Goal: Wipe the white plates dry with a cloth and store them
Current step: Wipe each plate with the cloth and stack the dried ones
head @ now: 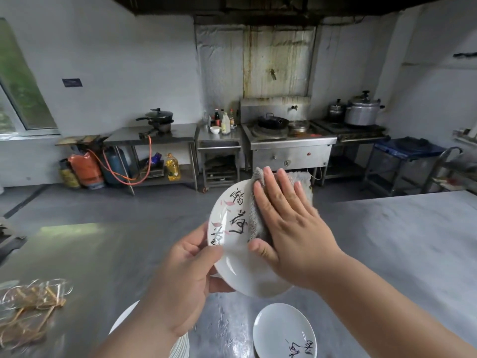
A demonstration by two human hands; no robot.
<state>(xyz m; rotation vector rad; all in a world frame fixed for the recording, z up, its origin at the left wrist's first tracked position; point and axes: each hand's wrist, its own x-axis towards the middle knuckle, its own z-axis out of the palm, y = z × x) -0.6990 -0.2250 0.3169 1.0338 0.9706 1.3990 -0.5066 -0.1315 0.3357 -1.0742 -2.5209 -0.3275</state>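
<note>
The left hand (180, 288) pinches the rim of the white lettered ceramic plate (237, 267) above the steel worktop (103, 254); the right hand (291, 228), fingers spread flat, presses a grey cloth (256, 220) on it. A hard push could slip it loose.

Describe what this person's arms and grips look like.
The left arm and right arm are bare to the frame edge: no sleeves. The left grip and right grip wear no gloves, and no ring, watch or bracelet shows. Nails are short and unpainted.

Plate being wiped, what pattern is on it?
White glazed plate with black calligraphy and pink petals; head view.
</note>
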